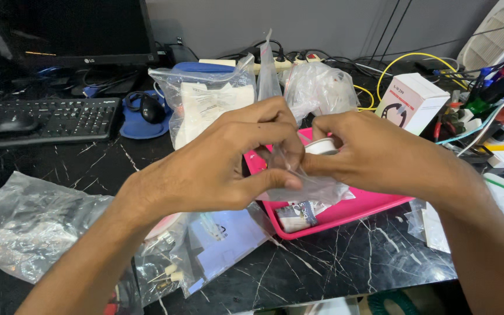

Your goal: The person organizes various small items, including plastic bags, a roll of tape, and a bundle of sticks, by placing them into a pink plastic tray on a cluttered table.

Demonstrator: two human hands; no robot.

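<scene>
Black marbled desk [345, 262] crowded with clutter: above it the left hand [217, 163] and right hand [380, 154] both pinch a small clear plastic bag [298, 175], fingers closed on its film from either side, so it hangs taut over the pink tray [357, 210]; a white round piece [322, 146] shows at the right fingertips; more bags [24, 227], a keyboard [48, 119] and a white box [412, 102] lie around

left hand [217, 169]: bare, no rings | right hand [374, 154]: bare, sleeveless forearm

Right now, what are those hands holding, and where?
Both the left hand and right hand pinch a small clear plastic bag at its upper edge.
</scene>
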